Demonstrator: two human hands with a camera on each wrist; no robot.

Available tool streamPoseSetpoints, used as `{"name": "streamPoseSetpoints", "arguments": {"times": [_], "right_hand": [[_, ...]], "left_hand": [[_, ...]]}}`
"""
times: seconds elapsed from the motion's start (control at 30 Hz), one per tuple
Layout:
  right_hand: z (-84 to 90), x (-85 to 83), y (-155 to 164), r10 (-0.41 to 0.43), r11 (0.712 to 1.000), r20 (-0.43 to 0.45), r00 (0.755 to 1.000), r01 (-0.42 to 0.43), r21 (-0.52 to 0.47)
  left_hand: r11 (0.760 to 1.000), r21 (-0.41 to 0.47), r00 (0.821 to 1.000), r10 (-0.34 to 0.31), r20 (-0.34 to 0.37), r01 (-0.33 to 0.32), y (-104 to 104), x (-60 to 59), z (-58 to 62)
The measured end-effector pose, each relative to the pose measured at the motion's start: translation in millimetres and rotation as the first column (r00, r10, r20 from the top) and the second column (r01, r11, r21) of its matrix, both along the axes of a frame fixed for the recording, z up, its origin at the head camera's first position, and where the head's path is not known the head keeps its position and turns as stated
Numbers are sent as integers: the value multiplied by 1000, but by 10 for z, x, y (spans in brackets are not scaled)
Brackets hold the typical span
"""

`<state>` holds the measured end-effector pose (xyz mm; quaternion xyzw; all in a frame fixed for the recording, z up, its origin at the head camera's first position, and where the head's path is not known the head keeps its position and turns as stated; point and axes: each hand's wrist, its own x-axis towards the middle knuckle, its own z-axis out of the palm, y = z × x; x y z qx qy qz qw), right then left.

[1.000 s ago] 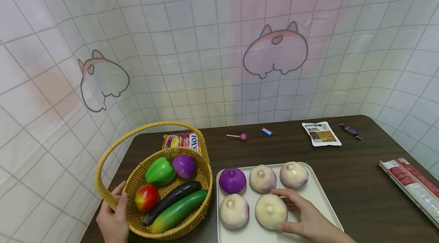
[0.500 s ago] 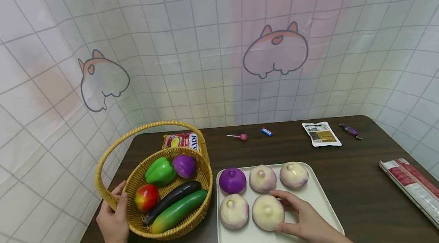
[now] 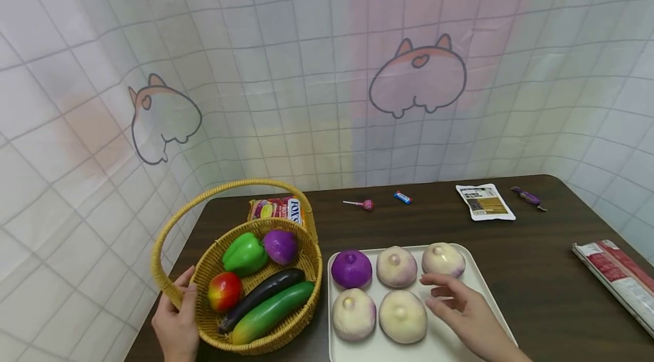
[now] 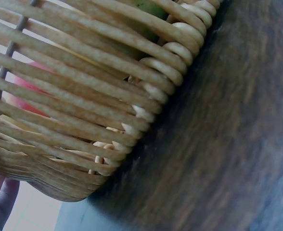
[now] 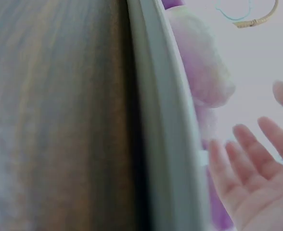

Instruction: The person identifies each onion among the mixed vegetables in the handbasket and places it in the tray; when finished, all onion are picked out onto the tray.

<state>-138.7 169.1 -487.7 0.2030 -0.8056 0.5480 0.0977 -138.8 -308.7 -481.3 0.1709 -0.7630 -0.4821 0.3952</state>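
My left hand (image 3: 177,316) grips the yellow wicker basket (image 3: 276,339) at its left rim, near the foot of the handle. Inside lie a green bell pepper (image 3: 245,254), a purple onion-like vegetable (image 3: 280,247), a red-yellow fruit (image 3: 225,291), a dark eggplant (image 3: 263,298) and a green cucumber-like vegetable (image 3: 273,311). Over the white tray (image 3: 334,350), my right hand (image 3: 467,311) is held with fingers loosely bent and nothing in them. Just left of it sits a pale round onion-like vegetable (image 3: 403,317), apart from the fingers. Several similar ones share the tray, including a deep purple one (image 3: 351,269).
Behind the basket is a red candy bag (image 3: 276,209). Along the table's back lie a lollipop (image 3: 367,204), a small blue wrapped candy (image 3: 402,197), a white pouch (image 3: 485,202) and a purple wrapped candy (image 3: 528,198). A long red-white package (image 3: 618,277) lies at right.
The right hand pushed the pale vegetable slightly left across the tray, then let go and drew away to the right. The left hand keeps its hold on the basket; the head view shifted slightly.
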Motion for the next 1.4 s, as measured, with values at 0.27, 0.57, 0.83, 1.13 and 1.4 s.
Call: {"name": "streamPoseSetpoints", "arguments": {"times": [0.27, 0.57, 0.83, 1.13, 1.4], "right_hand": [[265, 24, -139, -107, 994, -90, 990, 107, -5], [620, -48, -851, 162, 984, -174, 971, -173, -50], [618, -187, -1420, 286, 945, -88, 954, -296, -142], [566, -239, -1886, 323, 943, 65, 944, -315, -112], [546, -285, -2184, 318, 948, 5, 948, -318, -6]], "left_hand": [[1000, -14, 1000, -2, -3, 2, 36, -4, -11], [1000, -4, 1000, 1, 1, -1, -19, -7, -16], [1000, -9, 1000, -6, -6, 6, 34, -33, -28], [1000, -11, 1000, -5, 13, 6, 5, -17, -9], [999, -35, 998, -4, 61, 6, -20, 7, 3]]}}
